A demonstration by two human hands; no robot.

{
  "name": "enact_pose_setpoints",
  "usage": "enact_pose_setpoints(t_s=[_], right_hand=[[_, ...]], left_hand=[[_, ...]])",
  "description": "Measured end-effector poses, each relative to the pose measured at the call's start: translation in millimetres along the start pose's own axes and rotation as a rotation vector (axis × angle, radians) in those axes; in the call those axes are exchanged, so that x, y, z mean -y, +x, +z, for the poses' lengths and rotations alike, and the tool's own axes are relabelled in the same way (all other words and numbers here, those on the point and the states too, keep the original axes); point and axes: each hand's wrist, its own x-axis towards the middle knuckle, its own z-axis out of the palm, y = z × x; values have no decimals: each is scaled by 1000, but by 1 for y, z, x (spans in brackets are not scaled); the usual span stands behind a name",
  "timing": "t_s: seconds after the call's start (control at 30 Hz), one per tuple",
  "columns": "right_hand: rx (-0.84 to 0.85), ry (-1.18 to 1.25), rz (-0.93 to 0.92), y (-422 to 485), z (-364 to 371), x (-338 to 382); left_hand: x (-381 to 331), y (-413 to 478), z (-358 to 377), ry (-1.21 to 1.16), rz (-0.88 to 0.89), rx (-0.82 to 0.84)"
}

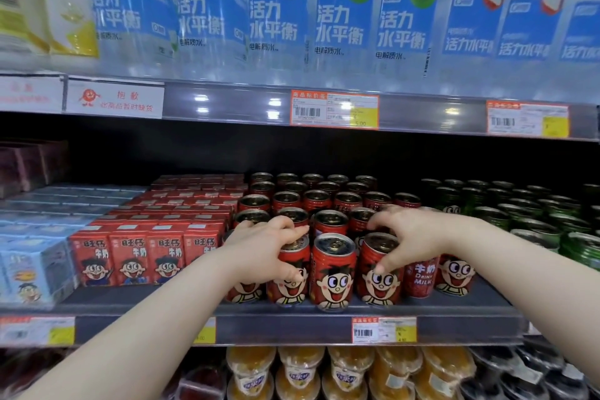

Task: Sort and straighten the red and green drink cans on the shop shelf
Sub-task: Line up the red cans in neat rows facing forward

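Red drink cans with a cartoon face stand in rows on the middle shelf [292, 312]. My left hand [263, 247] grips the top of a front-row red can [290, 282]. My right hand [412, 237] wraps over the rim of another front-row red can [380, 282], thumb down its front. One red can [332, 273] stands free between them. To the right a red can [419, 278] shows its text side, and another [454, 274] faces front. Green cans [526, 217] fill the shelf's right side.
Red milk cartons [146, 256] stand left of the cans, with blue cartons [32, 269] further left. Water bottles [337, 10] line the shelf above. Price tags [383, 330] sit on the shelf edge. Orange jelly cups [324, 370] fill the shelf below.
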Motion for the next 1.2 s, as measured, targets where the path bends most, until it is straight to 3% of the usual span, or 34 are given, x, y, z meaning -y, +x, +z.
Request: enact_pose_setpoints(t_s=[0.3, 0.4, 0.5, 0.6, 0.77, 0.93, 1.13, 1.2], right_hand=[[74, 199, -108, -4, 2, 3], [-40, 303, -107, -6, -3, -18], [-205, 193, -17, -5, -10, -47], [-24, 70, 96, -5, 1, -65], [-21, 124, -23, -1, 15, -80], [207, 221, -248, -6, 2, -96], [40, 60, -217, -7, 10, -92], [103, 125, -306, -5, 7, -90]], left_hand=[[0, 0, -1, 17, -14, 17], [-2, 0, -1, -13, -50, 8], [-18, 5, -2, -28, -118, -157], [-54, 17, 0, -3, -50, -266], [-113, 48, 4, -1, 72, -140], [-132, 58, 9, 116, -21, 11], [-134, 61, 10, 127, -43, 35], [-134, 62, 11, 129, -45, 31]])
